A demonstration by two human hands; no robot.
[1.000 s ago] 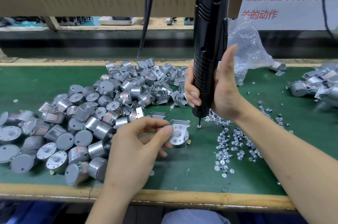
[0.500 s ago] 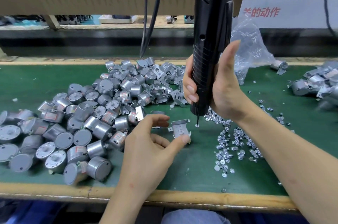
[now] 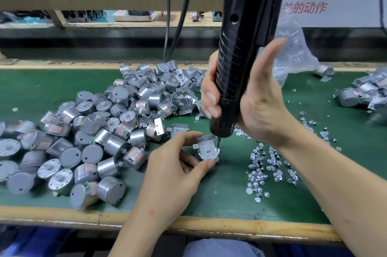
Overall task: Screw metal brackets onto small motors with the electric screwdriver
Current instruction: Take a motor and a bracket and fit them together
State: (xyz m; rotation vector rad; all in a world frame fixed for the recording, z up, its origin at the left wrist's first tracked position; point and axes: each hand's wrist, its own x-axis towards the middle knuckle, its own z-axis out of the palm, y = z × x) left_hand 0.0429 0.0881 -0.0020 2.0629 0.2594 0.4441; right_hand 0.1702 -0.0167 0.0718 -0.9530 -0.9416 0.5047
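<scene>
My left hand (image 3: 173, 173) pinches a small round motor with a metal bracket (image 3: 206, 147) laid on its top, holding it on the green mat. My right hand (image 3: 257, 101) grips the black electric screwdriver (image 3: 238, 64), which hangs upright from above. Its bit tip touches a screw at the bracket's right ear. The motor body under the bracket is mostly hidden by my fingers.
A big heap of bare silver motors (image 3: 83, 141) and loose brackets (image 3: 184, 97) covers the mat to the left and behind. Several loose screws (image 3: 270, 164) lie to the right. Finished motors (image 3: 360, 93) and a plastic bag (image 3: 293, 55) sit far right. The wooden table edge (image 3: 230, 225) runs in front.
The screwdriver has moved left from the screw pile and come down onto the bracket. My left hand has shifted its hold on the motor and steadied it.
</scene>
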